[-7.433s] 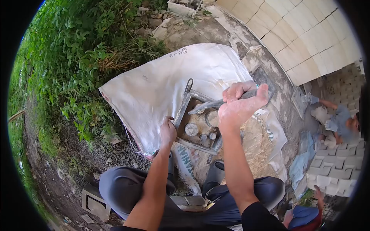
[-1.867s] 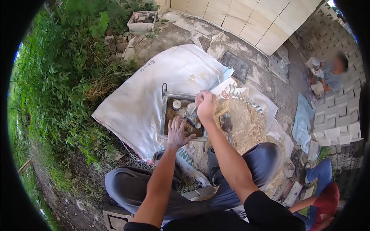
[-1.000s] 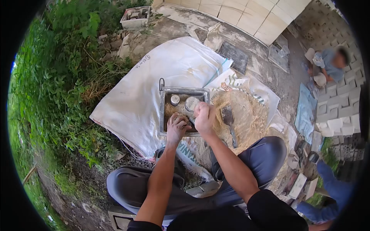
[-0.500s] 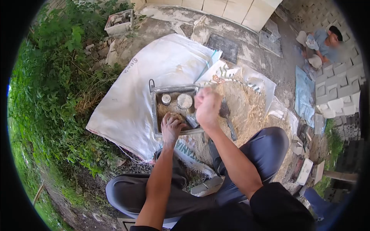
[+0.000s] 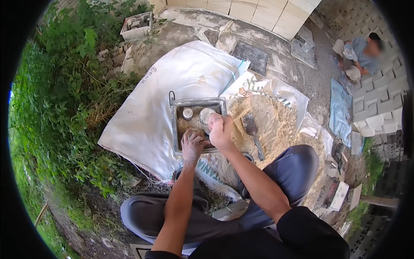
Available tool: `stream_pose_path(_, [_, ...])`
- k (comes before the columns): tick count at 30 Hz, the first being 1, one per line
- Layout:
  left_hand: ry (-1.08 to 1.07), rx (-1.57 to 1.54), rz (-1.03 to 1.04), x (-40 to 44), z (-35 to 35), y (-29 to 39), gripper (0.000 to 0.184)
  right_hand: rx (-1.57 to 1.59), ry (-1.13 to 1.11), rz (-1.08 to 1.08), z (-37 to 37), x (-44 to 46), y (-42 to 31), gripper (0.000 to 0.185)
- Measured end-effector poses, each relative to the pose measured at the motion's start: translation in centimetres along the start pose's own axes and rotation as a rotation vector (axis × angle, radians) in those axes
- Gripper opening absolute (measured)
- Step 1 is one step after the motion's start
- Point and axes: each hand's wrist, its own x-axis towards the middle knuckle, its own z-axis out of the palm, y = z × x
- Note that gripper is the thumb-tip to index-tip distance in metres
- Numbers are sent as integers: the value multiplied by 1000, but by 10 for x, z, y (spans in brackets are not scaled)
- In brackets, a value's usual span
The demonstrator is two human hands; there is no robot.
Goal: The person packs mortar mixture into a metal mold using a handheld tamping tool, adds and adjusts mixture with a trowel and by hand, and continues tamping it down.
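A rectangular metal tray with a wire loop at one corner holds sandy material. Inside it stand a small round container and a larger round container, both pale on top. My left hand is in the near part of the tray, its fingers bent over something sandy that they mostly cover. Above the tray's right side is my right hand, closed in a fist beside the larger container. What it holds, if anything, is hidden. A trowel lies on the sand pile to the right.
Under the tray are a white woven sack and a spread pile of sandy powder. Green plants grow at the left. A dark slab lies beyond. A person sits at the far right near stacked pale blocks.
My right hand has moved left and down, from the tray's right edge to over its inside, closer to my left hand. My left hand stays in nearly the same place.
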Motion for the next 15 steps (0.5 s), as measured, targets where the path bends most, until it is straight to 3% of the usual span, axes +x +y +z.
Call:
stream_pose_path(3, [-12,-29,-16,-1,5,-2,29,10,98,-29,3,10,-39,48])
stream_pose_path(7, [7,25,28,10,1,6,31,-60,5,-23,5,10,-11,46])
stream_pose_path(8, [-33,1,-3,4,-1,7,33,14,8,71,2,10,-9,45])
stream_pose_path(12, [-51,-38,-4,9,-12,11,34,277,-3,97,-15,41,-61,44])
stream_pose_path(14, [-70,-39,10,5,-10,22,32,392,-117,224,-18,66,-101,46])
stream_pose_path(15, [-37,-10,-38,6,-6,27,44,392,-109,216,-17,71,-109,46])
